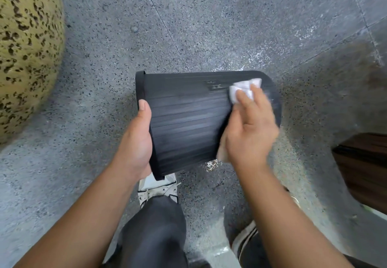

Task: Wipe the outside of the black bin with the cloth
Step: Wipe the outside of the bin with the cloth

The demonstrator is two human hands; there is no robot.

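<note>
The black bin (186,121) has a ribbed outer wall and is held on its side above the floor, rim to the left, base to the right. My left hand (136,142) grips the rim end, thumb on the outer wall. My right hand (251,129) presses a crumpled white cloth (243,88) against the wall near the base, beside some raised lettering. The hand looks blurred. Part of the cloth is hidden under my fingers.
A speckled grey floor (209,27) lies below. A large yellow surface with dark spots (25,48) stands at the left. A dark wooden piece of furniture (364,169) is at the right edge. My legs and shoes (159,188) are under the bin.
</note>
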